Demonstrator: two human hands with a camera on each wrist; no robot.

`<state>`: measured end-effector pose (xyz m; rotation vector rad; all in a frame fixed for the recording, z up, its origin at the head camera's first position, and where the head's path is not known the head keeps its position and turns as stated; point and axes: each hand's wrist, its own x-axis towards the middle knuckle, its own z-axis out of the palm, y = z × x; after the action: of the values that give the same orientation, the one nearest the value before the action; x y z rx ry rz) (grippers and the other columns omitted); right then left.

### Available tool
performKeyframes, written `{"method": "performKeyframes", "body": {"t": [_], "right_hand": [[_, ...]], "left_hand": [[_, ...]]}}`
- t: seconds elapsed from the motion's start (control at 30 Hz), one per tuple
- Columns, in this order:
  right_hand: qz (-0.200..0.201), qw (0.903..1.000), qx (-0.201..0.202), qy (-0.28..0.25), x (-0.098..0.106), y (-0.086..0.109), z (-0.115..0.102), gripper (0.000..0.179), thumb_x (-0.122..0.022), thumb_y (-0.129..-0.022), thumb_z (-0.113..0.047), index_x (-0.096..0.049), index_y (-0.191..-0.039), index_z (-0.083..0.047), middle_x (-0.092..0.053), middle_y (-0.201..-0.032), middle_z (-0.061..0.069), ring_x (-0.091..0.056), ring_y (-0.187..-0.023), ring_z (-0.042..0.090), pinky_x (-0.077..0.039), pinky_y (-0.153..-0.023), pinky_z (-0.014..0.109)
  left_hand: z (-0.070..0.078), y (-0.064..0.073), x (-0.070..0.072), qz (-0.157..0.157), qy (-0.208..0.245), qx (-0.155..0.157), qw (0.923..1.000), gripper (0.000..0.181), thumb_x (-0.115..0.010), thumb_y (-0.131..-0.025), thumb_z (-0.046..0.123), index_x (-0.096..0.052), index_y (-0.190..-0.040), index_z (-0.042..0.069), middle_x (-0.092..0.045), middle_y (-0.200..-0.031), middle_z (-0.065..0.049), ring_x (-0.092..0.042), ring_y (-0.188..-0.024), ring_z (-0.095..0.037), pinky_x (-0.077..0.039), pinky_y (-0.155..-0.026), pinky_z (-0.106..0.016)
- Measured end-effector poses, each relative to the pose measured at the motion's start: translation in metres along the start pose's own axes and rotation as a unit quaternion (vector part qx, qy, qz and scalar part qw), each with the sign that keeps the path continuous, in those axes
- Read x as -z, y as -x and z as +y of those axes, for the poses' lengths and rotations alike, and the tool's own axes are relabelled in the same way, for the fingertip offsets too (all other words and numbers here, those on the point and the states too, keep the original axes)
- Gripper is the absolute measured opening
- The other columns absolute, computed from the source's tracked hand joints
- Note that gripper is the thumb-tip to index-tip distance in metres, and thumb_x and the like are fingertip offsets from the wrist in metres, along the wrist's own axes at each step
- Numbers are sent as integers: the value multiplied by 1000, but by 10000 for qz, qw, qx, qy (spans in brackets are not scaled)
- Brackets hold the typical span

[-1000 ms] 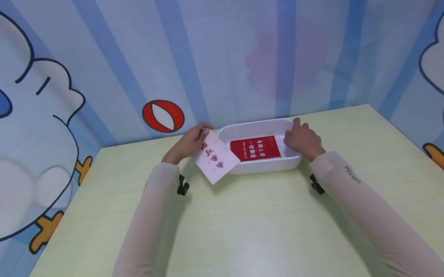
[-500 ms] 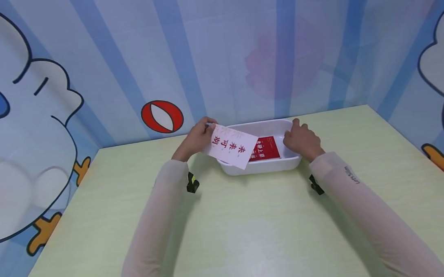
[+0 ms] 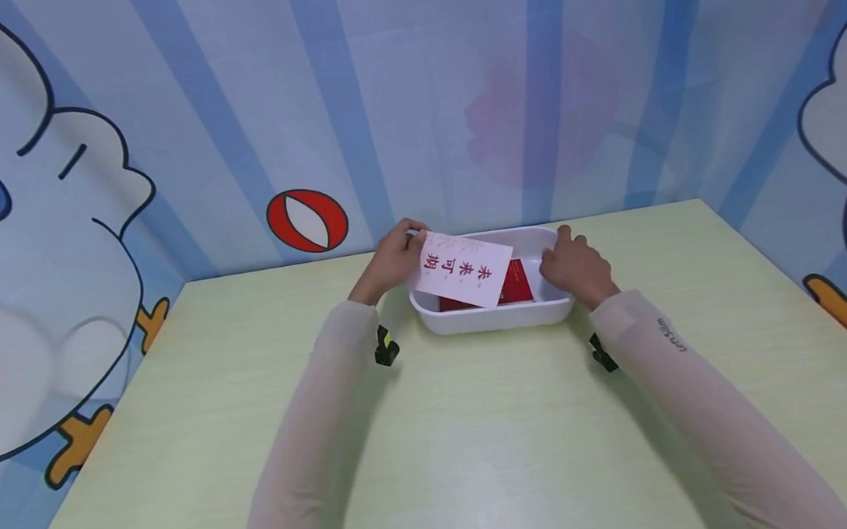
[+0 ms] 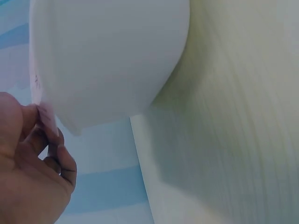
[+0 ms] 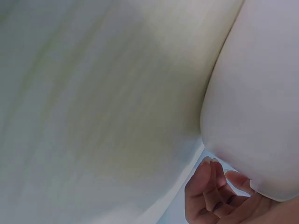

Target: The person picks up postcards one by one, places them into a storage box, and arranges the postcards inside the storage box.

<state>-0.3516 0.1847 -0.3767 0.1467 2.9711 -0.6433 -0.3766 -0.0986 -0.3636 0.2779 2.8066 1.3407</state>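
A pale pink card [image 3: 462, 269] with red characters hangs over the left part of a white plastic tray [image 3: 495, 319]. My left hand [image 3: 397, 256] pinches the card at its left end; in the left wrist view the thumb and fingers [image 4: 29, 116] hold its edge beside the tray wall [image 4: 107, 60]. Inside the tray lies a red card [image 3: 517, 283], partly covered by the pink one. At the tray's right end my right hand [image 3: 578, 267] grips the rim, with the thumb over the edge and the other fingers curled beneath it in the right wrist view.
The tray stands on a pale yellow-green table [image 3: 457, 434], near its back edge. Behind it rises a blue striped cloth backdrop [image 3: 432, 108] with cartoon prints. Black wrist-camera mounts [image 3: 387, 347] show under both sleeves.
My left hand has carried the pink card rightward from the tray's left side to over the tray, turning it flatter and covering much of the red card. The right hand stays on the rim.
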Motion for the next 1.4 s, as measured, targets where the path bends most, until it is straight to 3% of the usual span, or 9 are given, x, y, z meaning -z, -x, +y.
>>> {"method": "performKeyframes", "body": {"t": [0.37, 0.5, 0.6, 0.83, 1.03, 1.23, 1.4], "right_hand": [[-47, 10000, -39, -37, 1, 0, 1, 65, -36, -101, -31, -16, -152, 4, -40, -140, 33, -52, -120, 48, -45, -100, 65], [-38, 10000, -28, -34, -1, 0, 2, 65, -37, -101, -31, -16, -152, 4, -40, -140, 33, -52, -120, 48, -46, -100, 65], [20, 10000, -25, -10, -1, 0, 2, 64, -36, -102, -31, -17, -152, 4, -40, -140, 34, -53, -118, 48, -46, -99, 64], [68, 10000, -13, 50, -2, -2, 2, 64, -35, -102, -31, -16, -153, 4, -40, -140, 34, -53, -117, 47, -46, -100, 65], [19, 10000, -33, 85, 1, -1, 1, 65, -35, -102, -31, -14, -153, 5, -41, -139, 34, -53, -116, 47, -47, -99, 63], [13, 9999, -55, 112, 4, 0, -1, 66, -35, -103, -31, -13, -153, 5, -40, -141, 35, -53, -118, 48, -46, -100, 63], [-25, 9999, -20, 107, 2, 1, -2, 65, -34, -103, -31, -13, -153, 6, -39, -141, 35, -53, -119, 48, -46, -100, 63]], "left_hand": [[10, -6, -21, 419, -234, 79, 9988, 32, -36, -108, 26, -51, -131, 9, -63, -110, -14, -59, -96, -25, -49, -83, -37], [12, -7, -28, 607, -515, 118, 9968, 31, -37, -108, 24, -53, -129, 8, -66, -112, -14, -60, -106, -29, -38, -105, -45], [14, -7, -33, 749, -635, 129, 9951, 31, -38, -107, 23, -55, -128, 9, -68, -114, -13, -57, -114, -32, -26, -112, -50], [18, -8, -43, 979, -821, 393, 9910, 30, -40, -106, 22, -57, -127, 10, -67, -117, -8, -51, -116, -28, -27, -109, -46], [22, -5, -49, 1166, -1293, 376, 9840, 31, -39, -106, 24, -59, -126, 10, -68, -116, -8, -50, -116, -28, -29, -108, -46], [23, -2, -50, 1127, -1447, 329, 9825, 34, -38, -106, 29, -58, -126, 9, -67, -116, -7, -49, -116, -27, -30, -107, -45], [20, 1, -48, 893, -1742, 275, 9803, 38, -47, -101, 37, -54, -127, 11, -66, -111, -9, -45, -112, -28, -30, -104, -44]]}}
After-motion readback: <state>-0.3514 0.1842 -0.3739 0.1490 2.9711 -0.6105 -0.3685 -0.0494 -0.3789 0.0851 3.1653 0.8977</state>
